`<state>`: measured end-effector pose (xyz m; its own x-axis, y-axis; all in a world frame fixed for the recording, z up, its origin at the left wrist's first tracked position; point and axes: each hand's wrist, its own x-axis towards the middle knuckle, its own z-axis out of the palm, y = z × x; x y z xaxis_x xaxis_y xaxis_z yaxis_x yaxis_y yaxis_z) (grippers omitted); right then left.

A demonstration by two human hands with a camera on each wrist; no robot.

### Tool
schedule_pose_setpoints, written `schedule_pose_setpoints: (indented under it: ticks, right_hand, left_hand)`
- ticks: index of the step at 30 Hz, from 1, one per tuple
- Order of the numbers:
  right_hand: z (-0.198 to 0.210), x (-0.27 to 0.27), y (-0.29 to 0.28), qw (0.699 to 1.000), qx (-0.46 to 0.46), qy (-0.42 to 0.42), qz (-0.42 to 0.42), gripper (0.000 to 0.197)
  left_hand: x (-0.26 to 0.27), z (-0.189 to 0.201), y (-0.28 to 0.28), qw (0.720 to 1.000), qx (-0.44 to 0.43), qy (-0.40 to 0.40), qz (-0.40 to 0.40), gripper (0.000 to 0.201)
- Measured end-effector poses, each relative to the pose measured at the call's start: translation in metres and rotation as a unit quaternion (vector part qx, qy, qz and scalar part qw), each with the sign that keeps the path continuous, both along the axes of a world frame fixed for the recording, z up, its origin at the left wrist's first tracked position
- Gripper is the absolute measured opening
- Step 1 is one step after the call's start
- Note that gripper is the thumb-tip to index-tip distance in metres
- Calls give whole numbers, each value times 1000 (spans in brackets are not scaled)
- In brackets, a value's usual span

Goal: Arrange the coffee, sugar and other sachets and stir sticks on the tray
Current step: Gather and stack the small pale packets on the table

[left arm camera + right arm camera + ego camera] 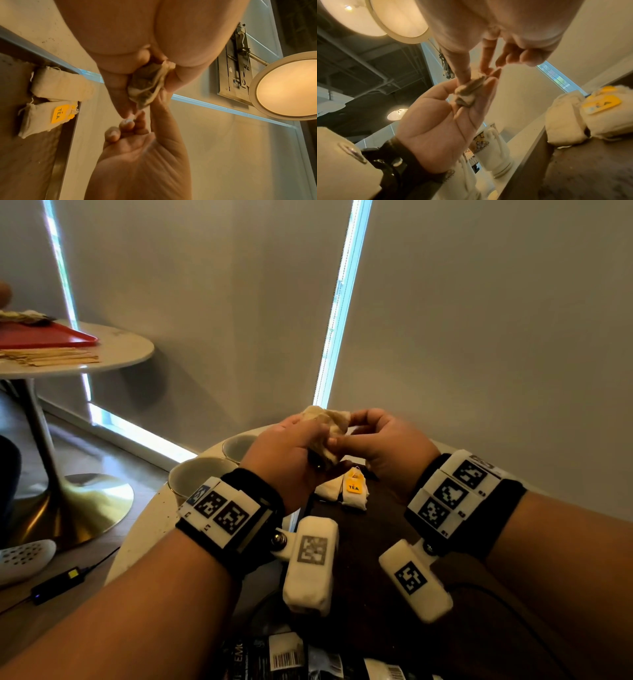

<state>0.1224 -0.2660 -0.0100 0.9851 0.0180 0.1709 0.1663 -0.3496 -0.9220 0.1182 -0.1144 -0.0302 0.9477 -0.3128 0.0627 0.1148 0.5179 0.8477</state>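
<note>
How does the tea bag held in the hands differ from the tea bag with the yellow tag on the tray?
The held tea bag is lifted above the table, gripped by the left hand and pinched by the right hand; the tagged tea bag lies on the dark tray. The held one looks crumpled; the tagged one lies flat. Both are pale cloth-like bags.

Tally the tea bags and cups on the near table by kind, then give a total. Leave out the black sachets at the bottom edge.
Tea bags: 3. Two lie on the tray, a plain bag and a tagged bag; the held bag is pinched between the left hand and right hand.
Cups: 2, the near cup and far cup.
Total: 5
</note>
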Motion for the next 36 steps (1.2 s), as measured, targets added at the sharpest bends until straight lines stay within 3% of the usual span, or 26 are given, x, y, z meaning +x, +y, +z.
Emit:
schedule_pose_setpoints:
  ticks: [2,5,8,14,17,21,28,33,36]
  right_hand:
    - [4,-3,-2,998,-32,-39,-34,60]
    - [16,-10,-2,995,-47,-92,-8,40]
    - [21,-12,0,997,-17,-76,28,22]
    - [17,-14,-2,995,-49,-46,80,18]
    - [12,-12,-3,997,-35,-51,55,10]
    - [9,-10,-1,998,11,-56,24,5]
    - [15,-5,-3,993,102,-54,-10,4]
    - [15,5,-14,993,94,-33,-67,6]
    - [8,12,-17,992,65,14,-108,8]
  left_hand:
    - [1,-1,3,1000,-3,2,6,23]
    - [0,-2,5,999,30,-6,25,13]
    - [1,-3,4,998,54,-13,36,15]
    - [1,-3,5,998,59,-13,13,24]
    - [0,-1,4,998,68,-13,12,35]
    - [-1,5,2,996,63,51,32,42]
    - [5,4,4,994,-18,92,62,33]
    - [12,3,5,990,-49,48,125,19]
    - [15,4,10,985,-96,68,130,26]
